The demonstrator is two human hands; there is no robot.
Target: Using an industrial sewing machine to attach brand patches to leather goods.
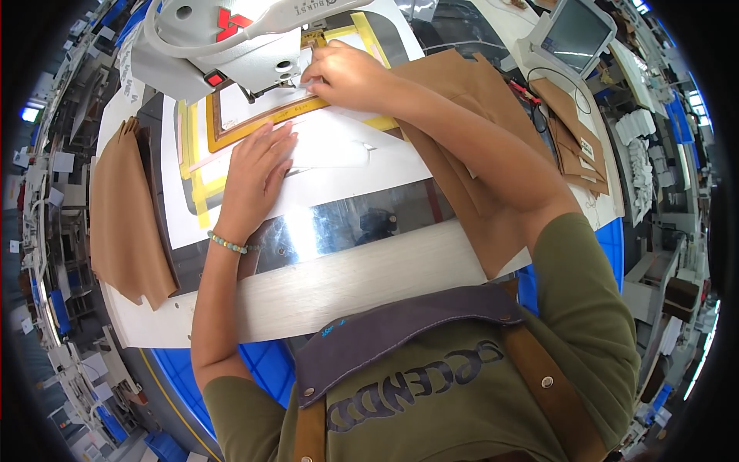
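My left hand lies with its fingers stretched out on a white sheet, its fingertips by the near edge of an amber-yellow frame. A bead bracelet circles that wrist. Further up, my right hand is beside the needle area of a grey-white sewing machine. Its fingers are curled and pinched together over the right part of the frame; what they hold, if anything, is too small to tell. Yellow tape borders the white sheet around the frame.
Brown fabric pieces hang at the table's left edge. More brown fabric lies under my right forearm, and labelled brown pieces sit farther right. A screen stands at the back right. A shiny metal plate covers the near table.
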